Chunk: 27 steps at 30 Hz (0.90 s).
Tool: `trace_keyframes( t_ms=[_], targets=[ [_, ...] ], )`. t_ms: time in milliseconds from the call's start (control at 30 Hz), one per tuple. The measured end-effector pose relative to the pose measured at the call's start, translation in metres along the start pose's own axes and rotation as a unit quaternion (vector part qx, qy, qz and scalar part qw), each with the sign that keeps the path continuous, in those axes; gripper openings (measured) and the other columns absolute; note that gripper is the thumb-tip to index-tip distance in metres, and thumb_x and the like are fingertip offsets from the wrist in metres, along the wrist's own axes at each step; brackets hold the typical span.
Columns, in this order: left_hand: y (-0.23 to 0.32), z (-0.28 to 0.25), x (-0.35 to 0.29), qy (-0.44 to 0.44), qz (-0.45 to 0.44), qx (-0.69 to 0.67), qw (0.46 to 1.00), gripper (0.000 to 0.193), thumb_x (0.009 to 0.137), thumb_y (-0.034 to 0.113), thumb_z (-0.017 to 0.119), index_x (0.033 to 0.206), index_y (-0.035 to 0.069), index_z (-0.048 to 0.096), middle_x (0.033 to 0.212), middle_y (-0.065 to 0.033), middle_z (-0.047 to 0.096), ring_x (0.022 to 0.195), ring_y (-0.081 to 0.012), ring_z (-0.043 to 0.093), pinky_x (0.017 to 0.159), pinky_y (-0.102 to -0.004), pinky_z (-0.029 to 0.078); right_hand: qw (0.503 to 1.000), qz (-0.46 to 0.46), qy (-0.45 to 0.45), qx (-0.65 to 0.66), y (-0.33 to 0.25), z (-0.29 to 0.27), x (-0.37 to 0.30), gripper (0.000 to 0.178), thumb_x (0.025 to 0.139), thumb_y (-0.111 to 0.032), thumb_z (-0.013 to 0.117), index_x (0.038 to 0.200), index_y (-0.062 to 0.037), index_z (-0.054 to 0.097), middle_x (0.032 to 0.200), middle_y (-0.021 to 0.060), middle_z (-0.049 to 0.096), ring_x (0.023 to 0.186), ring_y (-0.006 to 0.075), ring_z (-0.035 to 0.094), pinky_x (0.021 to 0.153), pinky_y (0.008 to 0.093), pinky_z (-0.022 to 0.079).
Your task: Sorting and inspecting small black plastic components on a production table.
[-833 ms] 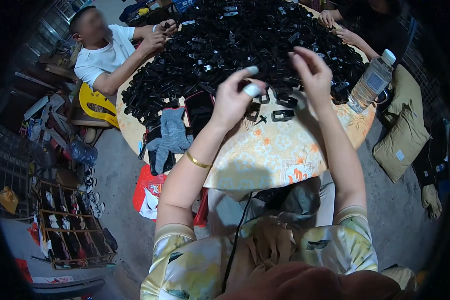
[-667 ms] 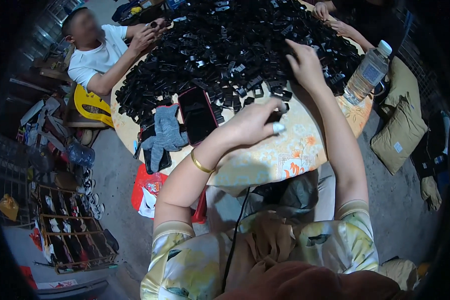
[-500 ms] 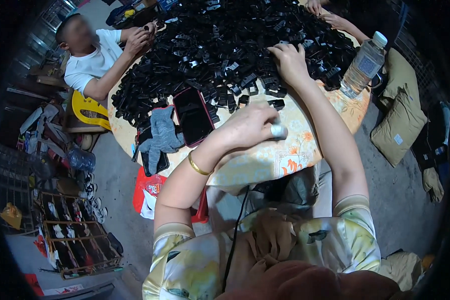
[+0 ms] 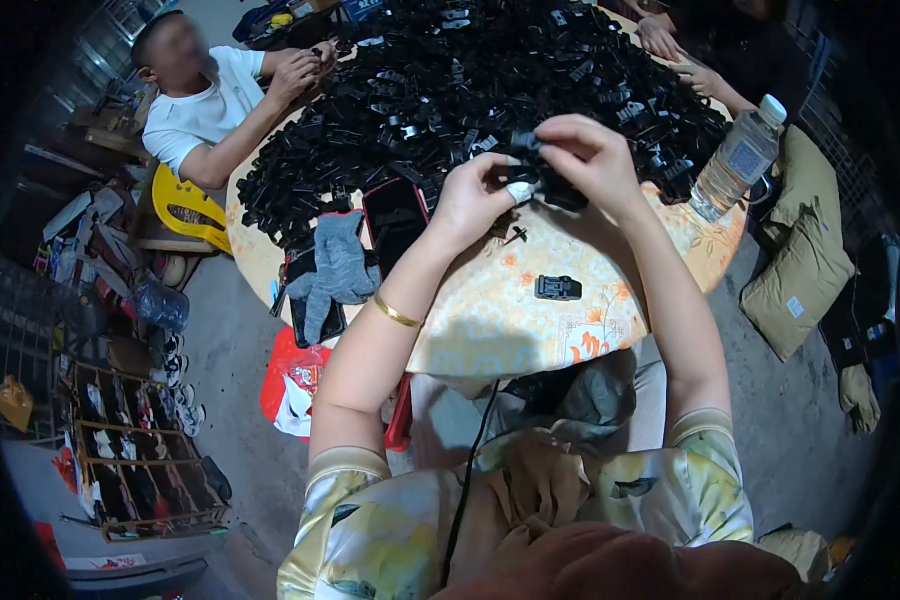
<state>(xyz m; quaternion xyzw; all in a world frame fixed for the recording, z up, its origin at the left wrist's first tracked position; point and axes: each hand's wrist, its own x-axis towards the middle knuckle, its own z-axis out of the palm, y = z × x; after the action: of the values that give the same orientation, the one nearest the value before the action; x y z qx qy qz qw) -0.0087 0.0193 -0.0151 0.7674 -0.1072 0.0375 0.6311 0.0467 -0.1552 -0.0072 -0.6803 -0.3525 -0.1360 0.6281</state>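
Note:
At the near edge of a big heap of black plastic clip-like parts [image 4: 420, 110], my two hands come together. My right hand [image 4: 598, 165] pinches a black plastic part [image 4: 523, 143] between thumb and fingers. Close beside it, my left hand [image 4: 470, 205] is closed on a dark piece at its fingertips; whether this is the same part is hard to see. A white wrap covers the left thumb tip. One loose black part [image 4: 558, 288] lies on the patterned tablecloth [image 4: 480, 300] nearer me, and a small thin black piece [image 4: 515, 236] rests below my hands.
Left of my left forearm lie a phone [image 4: 395, 215] and a grey glove [image 4: 340, 265]. A clear bottle [image 4: 740, 160] stands at the table's right edge. Across at the left, a person in a white shirt [image 4: 215, 105] handles parts; another person's hands [image 4: 680, 60] are at the far right.
My left hand has lifted off the cloth and moved up to the heap, uncovering the loose part. My right hand has drawn back toward it and now holds a part.

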Motion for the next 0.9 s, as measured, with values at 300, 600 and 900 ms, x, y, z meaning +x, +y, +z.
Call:
trace_keyframes(
  t_ms=[300,600,900],
  targets=[
    [0.006,-0.010,0.004,0.016,0.006,-0.188,0.982,0.030,0.078,0.010,0.068,0.104,0.000,0.057,0.082,0.0012,0.057,0.068,-0.0030,0.050,0.061,-0.0183,0.043,0.999,-0.040,-0.011,0.020,-0.011,0.017,-0.006,0.018,0.074,0.002,0.065,0.092,0.0017,0.064,0.098,0.0096,0.061,0.084,0.0130,0.061,0.074,0.0244,0.051],
    [0.012,-0.008,0.004,0.012,0.023,-0.150,0.988,0.038,0.081,0.005,0.064,0.116,-0.004,0.052,0.094,-0.0037,0.061,0.080,-0.0071,0.057,0.070,-0.0206,0.048,0.994,-0.023,-0.008,-0.109,-0.018,0.013,-0.010,0.034,0.073,0.002,0.065,0.106,-0.0015,0.060,0.095,0.0090,0.066,0.087,0.0156,0.063,0.078,0.0267,0.050],
    [0.004,0.009,-0.001,0.072,0.000,-0.243,0.967,0.044,0.087,0.007,0.056,0.125,-0.006,0.039,0.098,-0.0072,0.058,0.082,-0.0092,0.058,0.069,-0.0202,0.050,0.945,-0.205,0.010,-0.256,-0.012,0.033,-0.019,0.042,0.068,0.000,0.068,0.108,-0.0025,0.056,0.093,0.0123,0.064,0.084,0.0278,0.063,0.075,0.0333,0.050]
  ],
)
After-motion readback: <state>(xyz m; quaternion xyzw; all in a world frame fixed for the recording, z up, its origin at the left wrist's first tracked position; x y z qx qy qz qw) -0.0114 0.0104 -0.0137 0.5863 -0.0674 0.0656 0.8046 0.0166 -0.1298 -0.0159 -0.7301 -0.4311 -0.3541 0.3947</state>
